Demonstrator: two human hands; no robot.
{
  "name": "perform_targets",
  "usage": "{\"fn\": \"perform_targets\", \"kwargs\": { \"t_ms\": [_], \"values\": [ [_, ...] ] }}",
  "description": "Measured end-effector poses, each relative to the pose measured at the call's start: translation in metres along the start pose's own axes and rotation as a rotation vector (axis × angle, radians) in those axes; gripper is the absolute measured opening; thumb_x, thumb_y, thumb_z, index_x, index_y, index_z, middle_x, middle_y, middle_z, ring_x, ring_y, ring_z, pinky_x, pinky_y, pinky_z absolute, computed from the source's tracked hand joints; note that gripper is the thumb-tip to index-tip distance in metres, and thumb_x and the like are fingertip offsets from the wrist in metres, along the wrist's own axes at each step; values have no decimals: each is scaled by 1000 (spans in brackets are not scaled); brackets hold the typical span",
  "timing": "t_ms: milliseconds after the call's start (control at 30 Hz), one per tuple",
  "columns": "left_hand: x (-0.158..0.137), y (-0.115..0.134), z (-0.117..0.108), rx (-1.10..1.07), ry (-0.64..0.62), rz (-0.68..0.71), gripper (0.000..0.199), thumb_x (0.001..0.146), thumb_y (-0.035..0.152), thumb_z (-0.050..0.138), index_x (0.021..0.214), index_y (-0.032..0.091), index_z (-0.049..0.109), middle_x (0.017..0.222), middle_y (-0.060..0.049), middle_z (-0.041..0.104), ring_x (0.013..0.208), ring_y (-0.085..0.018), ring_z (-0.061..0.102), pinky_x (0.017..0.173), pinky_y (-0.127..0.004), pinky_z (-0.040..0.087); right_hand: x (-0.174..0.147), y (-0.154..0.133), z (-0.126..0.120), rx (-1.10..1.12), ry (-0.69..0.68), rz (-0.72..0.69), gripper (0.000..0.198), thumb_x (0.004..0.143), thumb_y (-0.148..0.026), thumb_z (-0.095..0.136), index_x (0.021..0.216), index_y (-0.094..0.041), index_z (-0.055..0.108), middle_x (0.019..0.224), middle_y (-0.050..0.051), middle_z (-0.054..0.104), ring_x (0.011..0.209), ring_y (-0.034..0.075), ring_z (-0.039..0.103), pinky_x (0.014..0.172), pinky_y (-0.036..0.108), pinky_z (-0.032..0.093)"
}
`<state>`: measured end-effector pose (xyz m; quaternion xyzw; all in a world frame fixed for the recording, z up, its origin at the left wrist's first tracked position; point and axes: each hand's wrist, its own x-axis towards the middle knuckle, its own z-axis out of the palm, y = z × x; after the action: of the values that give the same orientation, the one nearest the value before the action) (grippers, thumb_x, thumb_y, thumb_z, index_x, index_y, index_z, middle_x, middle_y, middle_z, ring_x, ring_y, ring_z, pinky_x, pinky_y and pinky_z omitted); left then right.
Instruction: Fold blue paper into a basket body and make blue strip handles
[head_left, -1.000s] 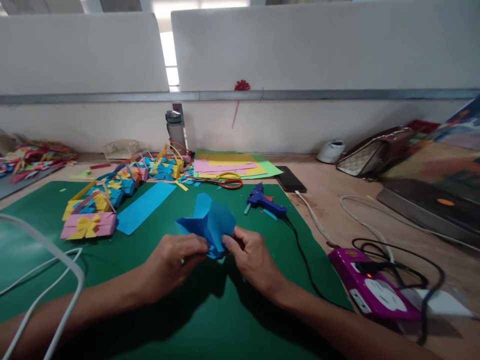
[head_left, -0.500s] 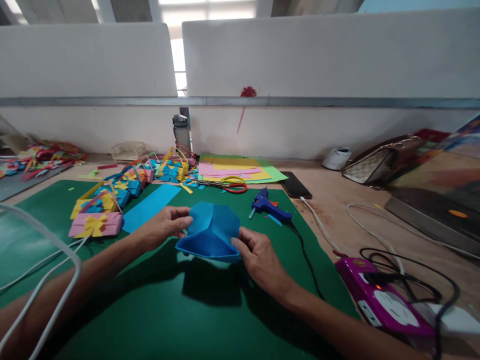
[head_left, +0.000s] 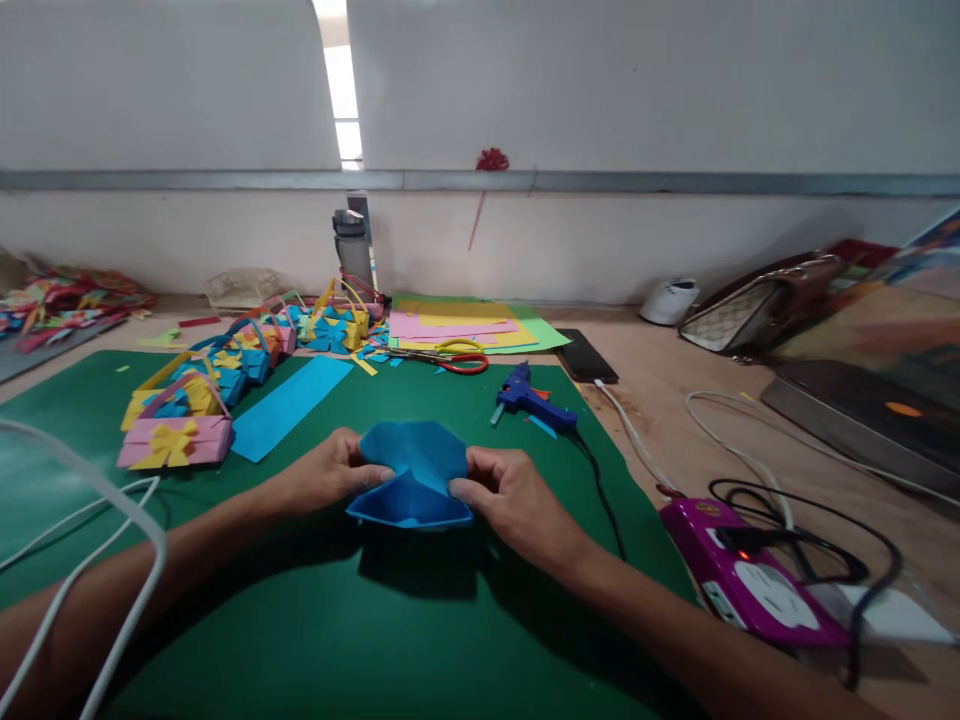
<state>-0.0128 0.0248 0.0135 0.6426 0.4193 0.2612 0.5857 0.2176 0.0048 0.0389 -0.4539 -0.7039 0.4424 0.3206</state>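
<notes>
A blue folded paper box (head_left: 411,485) is held above the green mat (head_left: 300,620), its front pocket open toward me and a shadow beneath it. My left hand (head_left: 341,470) pinches its left side, thumb on the near face. On the opposite side, my right hand (head_left: 510,495) grips the paper between thumb and fingers. The fingers behind the paper are partly hidden. A flat blue paper strip (head_left: 289,405) lies on the mat beyond my left hand. The blue glue gun (head_left: 536,397) rests beyond my right hand.
Small paper baskets (head_left: 180,440) with bows line the left side. Scissors (head_left: 457,360) lie before stacked coloured paper (head_left: 450,318). At the right are a phone (head_left: 587,356), a purple power strip (head_left: 750,575) and cables. A white cable (head_left: 146,540) crosses the left foreground; a bottle (head_left: 352,250) stands behind.
My left thumb has moved inward over the blue paper, and the box's top flap has tilted back, its front mouth changing shape. The camera view has tipped downward.
</notes>
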Motion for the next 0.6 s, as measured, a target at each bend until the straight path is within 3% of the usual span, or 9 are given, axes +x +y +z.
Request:
{"fn": "perform_targets", "kwargs": {
  "t_ms": [167,400,600],
  "values": [
    [-6,1,3,51,-43,33,35,76,41,60,56,13,54,52,2,50,49,-8,43,50,-20,35,1,-2,-3,50,39,-13,18,73,-25,51,56,-18,49,55,-6,40,51,8,33,48,22,27],
    [-10,-4,3,74,-79,12,39,79,42,56,54,13,53,48,2,50,44,-8,43,45,-19,32,-1,3,1,30,113,-81,15,75,-24,53,63,-18,60,60,-3,50,55,10,42,50,22,33],
    [-11,6,6,23,-41,-46,38,80,41,54,55,13,56,49,0,56,41,-6,46,43,-18,33,4,5,1,-42,161,-18,22,75,-27,57,58,-20,46,53,-5,43,50,9,41,47,22,33]
  ]
}}
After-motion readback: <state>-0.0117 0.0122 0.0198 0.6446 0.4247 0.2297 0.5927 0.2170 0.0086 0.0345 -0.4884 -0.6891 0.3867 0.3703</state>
